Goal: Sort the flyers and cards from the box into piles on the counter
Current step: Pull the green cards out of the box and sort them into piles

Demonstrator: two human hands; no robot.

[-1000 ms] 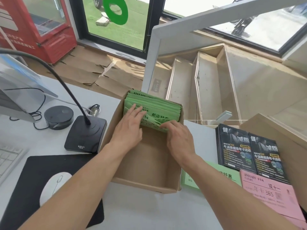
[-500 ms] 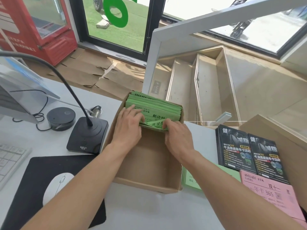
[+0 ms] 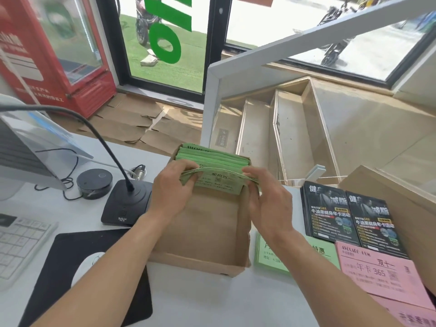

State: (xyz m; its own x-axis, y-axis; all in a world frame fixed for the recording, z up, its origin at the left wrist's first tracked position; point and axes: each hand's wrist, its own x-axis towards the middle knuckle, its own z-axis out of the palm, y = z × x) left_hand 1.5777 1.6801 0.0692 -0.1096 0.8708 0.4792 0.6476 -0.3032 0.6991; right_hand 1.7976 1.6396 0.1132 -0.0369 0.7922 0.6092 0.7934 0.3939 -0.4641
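An open cardboard box (image 3: 200, 263) stands on the white counter (image 3: 212, 303) in front of me. Green flyers (image 3: 219, 156) lean in a stack against its far wall. My left hand (image 3: 172, 192) and my right hand (image 3: 266, 199) each grip one end of a bundle of green flyers (image 3: 219, 182), raised just above the rest of the stack. To the right of the box lie a green flyer pile (image 3: 325, 253), two stacks of black flyers (image 3: 349, 218) and a pink card pile (image 3: 377, 272).
A desk microphone (image 3: 125, 204) with a gooseneck and a round black puck (image 3: 94, 182) stand left of the box. A black mouse pad (image 3: 70, 267) with a white mouse, a keyboard (image 3: 18, 241) and a monitor fill the left. Another cardboard box (image 3: 405, 208) sits at the right.
Both hands have closed on a bundle of green flyers and lifted it slightly out of the stack in the box. The camera view has tilted upward a little.
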